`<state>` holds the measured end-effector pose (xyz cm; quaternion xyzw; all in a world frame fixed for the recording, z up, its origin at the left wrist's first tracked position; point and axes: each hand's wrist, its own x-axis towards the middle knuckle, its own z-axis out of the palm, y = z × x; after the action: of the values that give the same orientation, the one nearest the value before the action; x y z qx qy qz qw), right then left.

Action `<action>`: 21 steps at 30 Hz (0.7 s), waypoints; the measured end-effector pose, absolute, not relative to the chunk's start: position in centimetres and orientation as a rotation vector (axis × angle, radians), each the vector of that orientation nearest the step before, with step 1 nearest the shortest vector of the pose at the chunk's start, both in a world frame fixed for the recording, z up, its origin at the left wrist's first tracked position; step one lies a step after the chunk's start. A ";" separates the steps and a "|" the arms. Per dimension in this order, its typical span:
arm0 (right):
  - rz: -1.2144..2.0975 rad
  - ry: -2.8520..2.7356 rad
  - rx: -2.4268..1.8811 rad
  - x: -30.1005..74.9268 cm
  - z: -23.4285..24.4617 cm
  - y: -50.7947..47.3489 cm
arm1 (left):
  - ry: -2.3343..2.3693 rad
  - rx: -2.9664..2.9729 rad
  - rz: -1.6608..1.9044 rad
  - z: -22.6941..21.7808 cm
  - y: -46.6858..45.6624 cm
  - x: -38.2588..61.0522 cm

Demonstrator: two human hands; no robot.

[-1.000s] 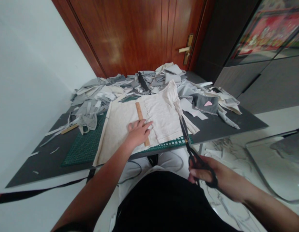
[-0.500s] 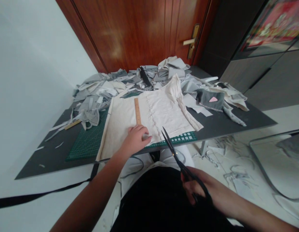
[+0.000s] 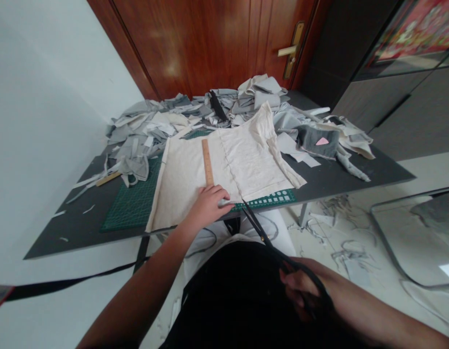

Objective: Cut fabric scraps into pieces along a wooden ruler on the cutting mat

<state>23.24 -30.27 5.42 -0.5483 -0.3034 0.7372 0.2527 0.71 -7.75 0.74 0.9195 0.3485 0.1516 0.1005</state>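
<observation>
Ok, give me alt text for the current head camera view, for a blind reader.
A person's right hand holds black scissors, tips at the near edge of cream cloth; the left hand lies on the cloth and a wooden ruler. Fabric scraps are heaped behind on a dark table.

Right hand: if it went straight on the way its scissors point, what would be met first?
The scissors in the right hand would likely meet the cream cloth first, at its near edge; depth is unclear, so the tips may already touch it.
</observation>
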 end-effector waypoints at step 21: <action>1.959 -0.764 -1.462 20.8 4.7 -27.7 | 1.075 2.844 0.487 0.3 -9.0 1.6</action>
<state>20.83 -27.72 4.73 -0.5468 -0.2860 0.7330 0.2863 1.64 -9.05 0.32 0.9233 0.3488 0.1581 0.0311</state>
